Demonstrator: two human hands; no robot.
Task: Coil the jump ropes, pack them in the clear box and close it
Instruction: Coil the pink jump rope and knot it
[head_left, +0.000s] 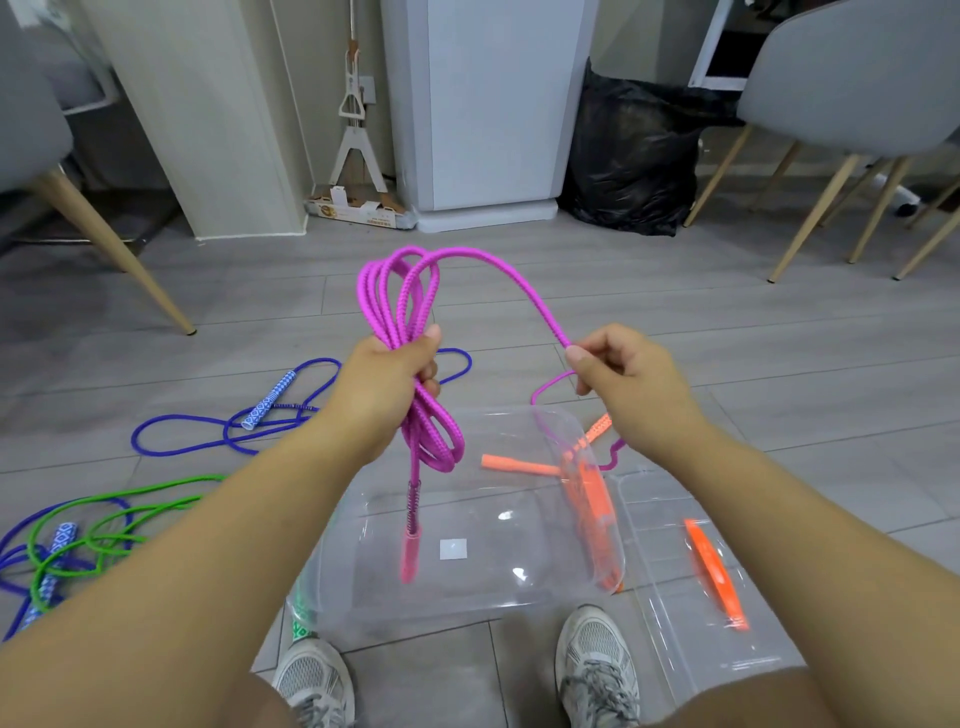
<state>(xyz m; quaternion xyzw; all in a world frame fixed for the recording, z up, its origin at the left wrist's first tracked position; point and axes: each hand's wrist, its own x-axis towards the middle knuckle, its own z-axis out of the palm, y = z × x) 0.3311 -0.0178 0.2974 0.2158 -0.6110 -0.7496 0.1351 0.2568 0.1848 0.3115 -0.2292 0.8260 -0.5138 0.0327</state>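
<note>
Mid-air, left hand (387, 371) fisted around magenta rope (410, 291) coils, pink handle (409, 553) dangling below fist, right hand (621, 371) pinching rope's free strand, clear box (467, 587) beneath.

— Where's everything against the clear box (467, 587)?
— I see its lid (691, 597) just right of it, loose ropes (104, 525) to its left. The left hand (389, 374) and right hand (618, 374) hold a rope (410, 291) above it, one handle (409, 553) hanging over it. Two shoes (597, 660) on its near side, a bag (634, 156) well behind.
</note>
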